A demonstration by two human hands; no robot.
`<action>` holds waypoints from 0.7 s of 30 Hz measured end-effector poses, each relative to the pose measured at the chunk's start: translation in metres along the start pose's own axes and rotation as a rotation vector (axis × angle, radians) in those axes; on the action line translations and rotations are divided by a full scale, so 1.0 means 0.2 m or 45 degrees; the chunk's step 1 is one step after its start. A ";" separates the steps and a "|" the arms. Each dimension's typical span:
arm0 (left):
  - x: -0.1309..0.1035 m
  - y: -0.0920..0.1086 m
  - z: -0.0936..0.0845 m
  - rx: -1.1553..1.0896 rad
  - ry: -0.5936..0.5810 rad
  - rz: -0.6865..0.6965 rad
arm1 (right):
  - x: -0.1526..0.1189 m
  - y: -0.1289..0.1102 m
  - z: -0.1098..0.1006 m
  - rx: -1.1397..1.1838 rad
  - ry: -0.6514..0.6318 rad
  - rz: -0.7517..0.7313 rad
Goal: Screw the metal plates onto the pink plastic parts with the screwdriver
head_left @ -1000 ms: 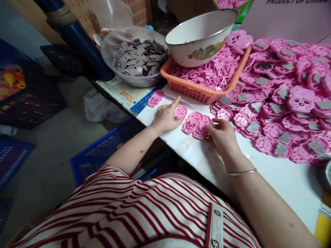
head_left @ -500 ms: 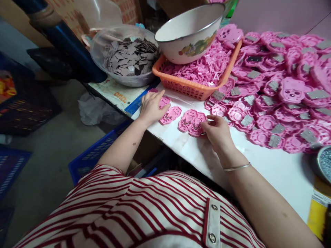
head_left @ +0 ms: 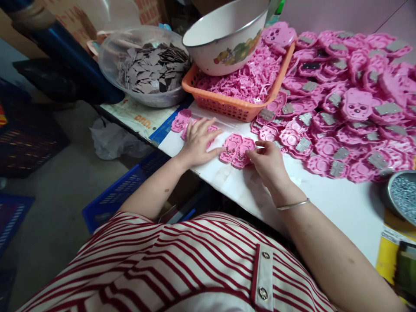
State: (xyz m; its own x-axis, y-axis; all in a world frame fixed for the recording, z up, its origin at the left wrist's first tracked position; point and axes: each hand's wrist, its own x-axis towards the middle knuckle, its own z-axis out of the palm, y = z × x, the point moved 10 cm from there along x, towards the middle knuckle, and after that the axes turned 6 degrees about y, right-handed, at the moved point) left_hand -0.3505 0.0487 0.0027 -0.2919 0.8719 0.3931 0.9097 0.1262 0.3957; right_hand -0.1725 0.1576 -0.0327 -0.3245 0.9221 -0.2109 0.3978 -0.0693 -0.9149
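Observation:
Several pink plastic casings lie in a row near the edge of the white table point(head_left: 276, 208). My left hand point(head_left: 199, 143) is spread flat over the middle of the row, partly hiding the casings beneath it. One pink casing point(head_left: 181, 120) shows beyond its fingers at the left end. Its thumb reaches toward a pair of overlapping casings point(head_left: 231, 149) with small metal bits inside. My right hand point(head_left: 268, 158) pinches the right edge of the right-hand casing point(head_left: 244, 151) with thumb and forefinger; the casing rests on the table.
A large heap of pink casings with grey plates point(head_left: 354, 104) covers the table's right. Behind stand an orange basket point(head_left: 224, 107) of small pink parts, an enamel bowl point(head_left: 234, 52) resting on it, and a clear bowl point(head_left: 110, 82) of grey plates. A metal bowl of screws point(head_left: 404, 195) sits far right.
My left hand has moved right along the row, uncovering the leftmost casing and covering the ones nearer the pair. My right hand stays at the right-hand casing. The whole view has shifted slightly.

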 end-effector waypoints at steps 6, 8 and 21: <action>-0.01 0.24 0.07 -0.068 -0.168 0.211 | -0.01 -0.01 0.01 0.010 -0.035 0.017; -0.01 0.24 0.07 -0.064 -0.169 0.176 | -0.01 -0.01 -0.02 0.008 -0.033 0.029; -0.06 0.17 -0.02 0.073 -0.017 0.024 | -0.05 0.01 -0.03 -0.020 -0.022 0.036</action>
State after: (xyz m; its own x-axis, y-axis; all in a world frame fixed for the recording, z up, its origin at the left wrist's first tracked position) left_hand -0.3177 0.0405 0.0138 -0.2709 0.8805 0.3891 0.9306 0.1361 0.3398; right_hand -0.1631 0.1501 -0.0309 -0.3277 0.9131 -0.2427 0.4204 -0.0891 -0.9029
